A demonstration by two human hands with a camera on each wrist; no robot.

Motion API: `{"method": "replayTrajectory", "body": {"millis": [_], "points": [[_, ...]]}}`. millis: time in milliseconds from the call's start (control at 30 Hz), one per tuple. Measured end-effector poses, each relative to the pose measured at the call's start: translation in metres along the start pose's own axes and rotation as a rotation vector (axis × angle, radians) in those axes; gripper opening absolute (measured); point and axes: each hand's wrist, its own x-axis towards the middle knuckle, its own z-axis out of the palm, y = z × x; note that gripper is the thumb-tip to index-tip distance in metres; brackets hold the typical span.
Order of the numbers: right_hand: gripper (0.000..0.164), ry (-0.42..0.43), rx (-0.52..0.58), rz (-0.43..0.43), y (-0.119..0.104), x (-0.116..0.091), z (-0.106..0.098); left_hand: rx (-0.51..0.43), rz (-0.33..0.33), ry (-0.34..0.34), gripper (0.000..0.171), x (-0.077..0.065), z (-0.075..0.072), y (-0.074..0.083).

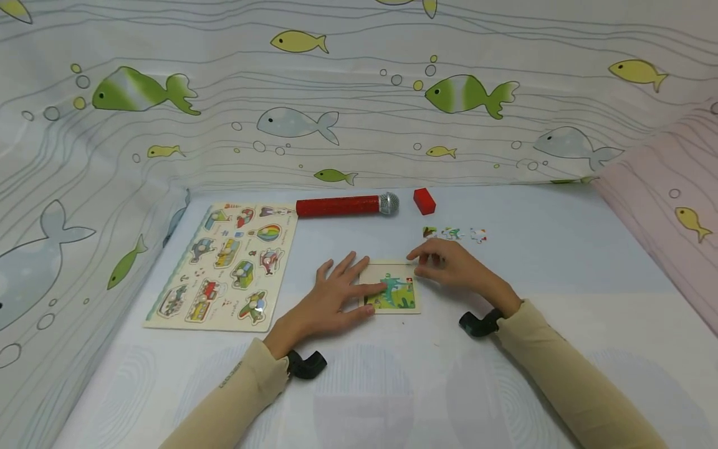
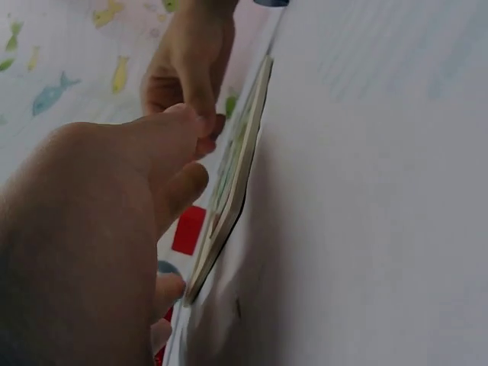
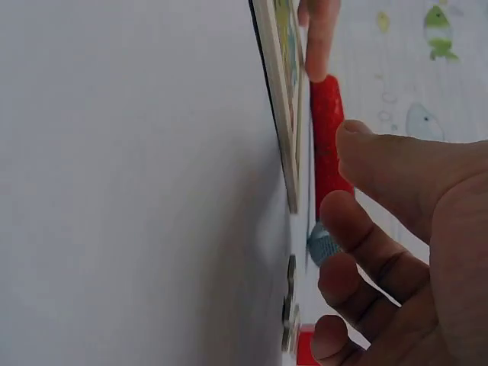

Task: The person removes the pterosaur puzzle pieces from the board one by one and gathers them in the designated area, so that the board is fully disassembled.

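Observation:
A small framed jigsaw puzzle (image 1: 398, 302) with a green dinosaur picture lies flat on the table between the hands. My left hand (image 1: 336, 299) spreads its fingers over its left side, the index finger reaching onto the picture. At the upper right corner is my right hand (image 1: 454, 268), its fingers loosely bent; in the right wrist view, nothing shows between its thumb and fingers (image 3: 351, 221). Just beyond it lie loose jigsaw pieces: a green and brown one (image 1: 429, 231), a green and white one (image 1: 452, 233) and a mostly white one (image 1: 478, 236).
A larger board (image 1: 224, 268) with vehicle pictures lies on the left. Behind the puzzle lies a red microphone (image 1: 339, 206) with a silver head, and right of it a red block (image 1: 424, 201). Fish-printed cloth (image 1: 370, 93) rises along the table's back and sides.

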Motion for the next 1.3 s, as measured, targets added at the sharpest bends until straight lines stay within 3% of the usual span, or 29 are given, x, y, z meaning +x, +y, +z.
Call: {"method": "replayTrajectory", "body": {"millis": [200,433,733,1300], "points": [[0.03,-0.141,-0.023,0.008,-0.022,0.004,0.014,0.014,0.005,-0.08,0.046,-0.007,-0.006,0.001],[0.036,-0.211,-0.073,0.004,-0.03,0.01,0.025,0.003,0.019,-0.093,0.045,-0.01,-0.007,0.0],[0.037,-0.222,-0.1,-0.018,-0.031,0.011,0.026,0.003,0.035,-0.061,0.043,-0.011,-0.005,-0.001],[0.032,-0.198,-0.038,0.042,-0.036,0.011,0.026,0.021,0.032,-0.061,0.045,-0.012,-0.003,0.001]]}}
